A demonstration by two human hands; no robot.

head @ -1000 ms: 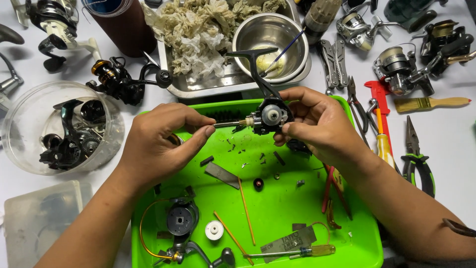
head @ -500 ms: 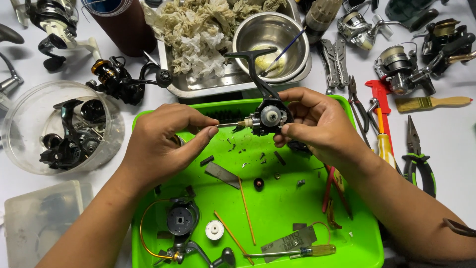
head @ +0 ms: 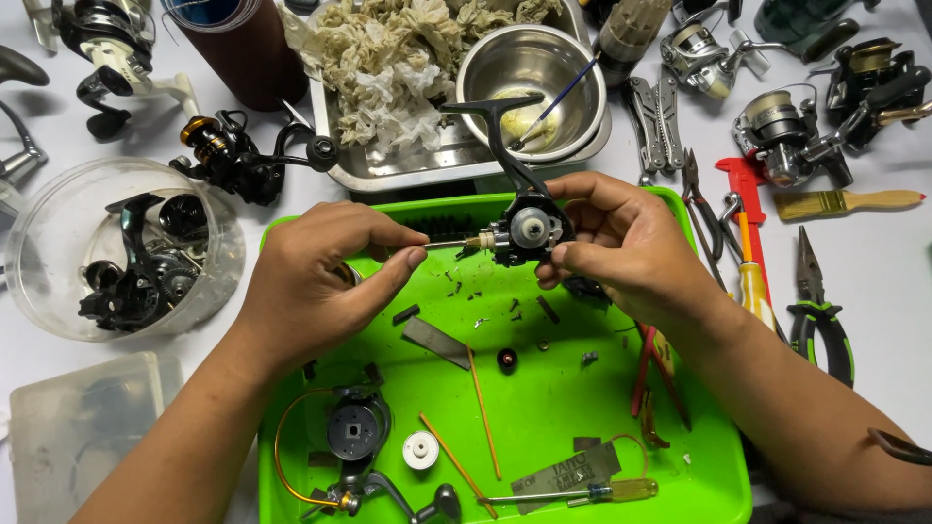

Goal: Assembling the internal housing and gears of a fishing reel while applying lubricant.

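Note:
My right hand (head: 626, 247) grips a black fishing reel body (head: 524, 228) above the green tray (head: 582, 408); the reel's black stem rises toward the steel bowl. A thin metal shaft (head: 456, 244) sticks out of the reel to the left. My left hand (head: 325, 277) pinches the end of that shaft between thumb and forefinger. Under the hands, the tray holds small dark parts, thin orange sticks, a white round part (head: 420, 450), a dismantled reel rotor (head: 356, 427) and a small screwdriver (head: 573, 493).
A steel tray with crumpled rags (head: 398, 58) and a steel bowl (head: 529, 82) with a brush sit behind. A clear tub of reel parts (head: 121, 247) stands left. Pliers (head: 820, 311), a red-handled tool (head: 743, 194), a paintbrush (head: 845, 202) and several reels lie right.
Almost nothing differs: both hands stay on the reel and its shaft, with my left fingers shifting slightly at the shaft's tip.

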